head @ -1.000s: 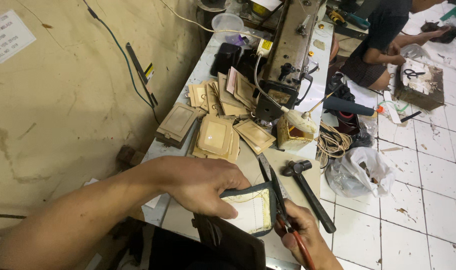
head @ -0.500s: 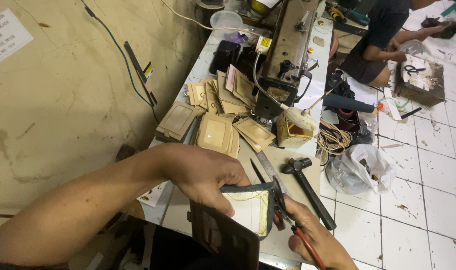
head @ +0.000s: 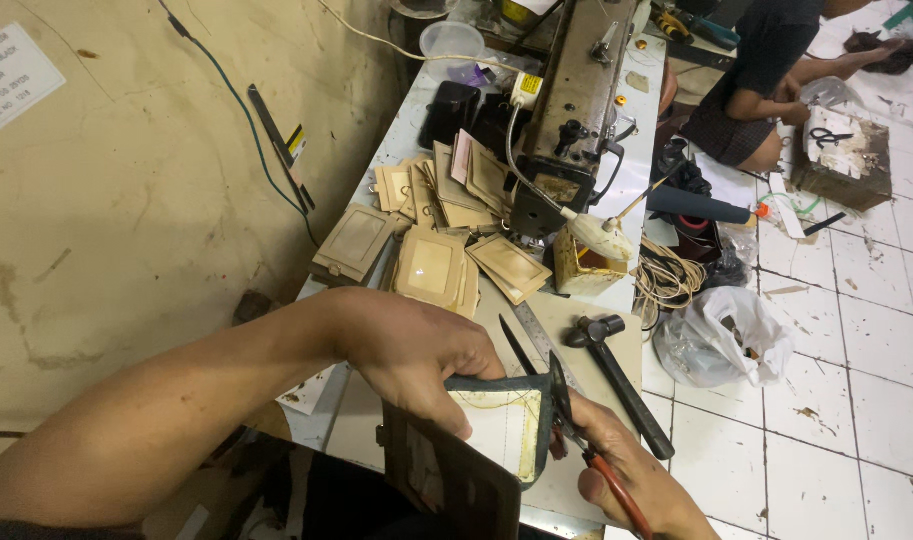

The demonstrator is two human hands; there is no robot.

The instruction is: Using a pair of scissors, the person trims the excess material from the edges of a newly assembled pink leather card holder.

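Observation:
My left hand grips a dark wallet-like leather piece with a pale lining panel, holding it near the front of the work table. My right hand holds red-handled scissors, whose open blades sit at the piece's right edge. A black hammer lies on the table just right of the scissors.
Several tan leather frames are piled by an old sewing machine. A coil of cord and a white plastic bag sit to the right. Another person sits on the tiled floor beside a wooden block.
My left hand has lifted and turned the dark piece so its lining faces up. The scissors have closed in on its right edge.

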